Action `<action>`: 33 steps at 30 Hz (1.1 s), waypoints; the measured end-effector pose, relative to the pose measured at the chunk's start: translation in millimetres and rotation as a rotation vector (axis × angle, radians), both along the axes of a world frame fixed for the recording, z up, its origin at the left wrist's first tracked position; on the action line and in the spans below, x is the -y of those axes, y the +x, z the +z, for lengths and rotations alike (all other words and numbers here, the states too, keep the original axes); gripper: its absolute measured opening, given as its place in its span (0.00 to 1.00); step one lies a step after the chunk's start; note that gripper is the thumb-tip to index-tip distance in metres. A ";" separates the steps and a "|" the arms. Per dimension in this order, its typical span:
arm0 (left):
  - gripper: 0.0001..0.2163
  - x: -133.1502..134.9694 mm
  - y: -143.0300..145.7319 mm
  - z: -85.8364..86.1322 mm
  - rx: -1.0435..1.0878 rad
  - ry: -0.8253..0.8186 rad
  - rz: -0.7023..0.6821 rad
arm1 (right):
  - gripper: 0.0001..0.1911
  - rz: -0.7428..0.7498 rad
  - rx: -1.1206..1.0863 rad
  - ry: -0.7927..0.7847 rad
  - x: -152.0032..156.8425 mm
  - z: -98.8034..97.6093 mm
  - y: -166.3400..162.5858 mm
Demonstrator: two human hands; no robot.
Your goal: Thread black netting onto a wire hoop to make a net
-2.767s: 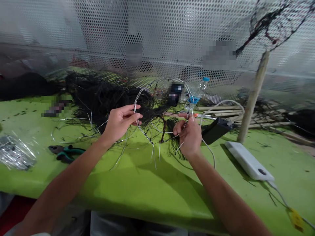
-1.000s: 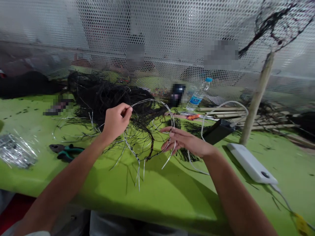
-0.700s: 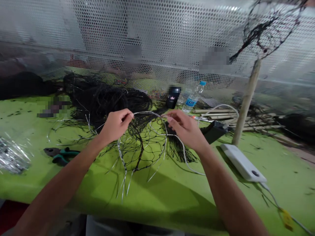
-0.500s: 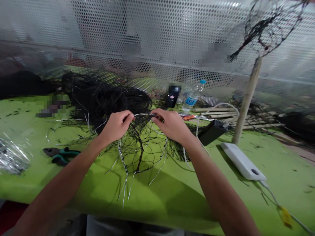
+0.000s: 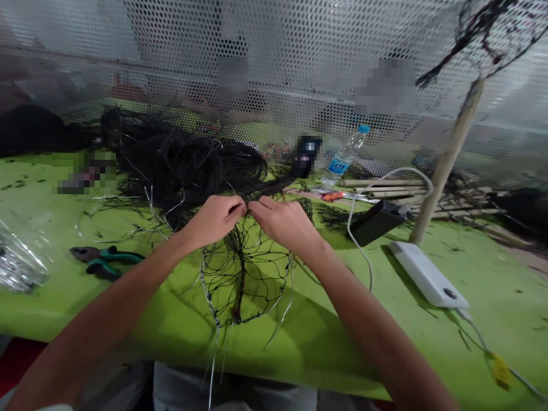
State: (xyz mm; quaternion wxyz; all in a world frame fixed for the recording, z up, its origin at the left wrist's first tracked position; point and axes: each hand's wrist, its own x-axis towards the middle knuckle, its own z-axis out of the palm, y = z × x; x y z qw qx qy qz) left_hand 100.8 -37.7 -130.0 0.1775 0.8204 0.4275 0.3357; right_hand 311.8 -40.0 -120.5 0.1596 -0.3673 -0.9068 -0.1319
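Note:
A wire frame (image 5: 206, 288) with wide-meshed black netting (image 5: 261, 268) across it hangs just above the green table, loose silvery wire ends trailing below. Fingertips of my left hand (image 5: 216, 218) pinch its far edge. Right beside them, my right hand (image 5: 280, 221) is closed on the same edge, the tips almost meeting. The exact bit of wire or strand between the fingers is hidden. Dark strands gather into a stem down the middle of the net. Left of my left forearm lie pliers (image 5: 107, 262) with green and black handles.
Behind my hands is a heap of black fibre (image 5: 184, 162). A water bottle (image 5: 342, 157), black box (image 5: 377, 221), white power bank (image 5: 428, 274) with cable and upright wooden stick (image 5: 449, 154) stand or lie rightward. Silvery wires (image 5: 19, 265) lie far left. Perforated metal sheet (image 5: 282, 51) closes the back.
My hands have come together along the frame's far edge, covering the bare wire arc that showed between them. The frame's near end sits slightly lower in view, and the camera has shifted a little.

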 end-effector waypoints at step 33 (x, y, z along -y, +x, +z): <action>0.05 12.0 1.8 7.8 0.238 -0.490 -0.014 | 0.12 0.087 -0.349 -0.286 8.8 -8.9 15.7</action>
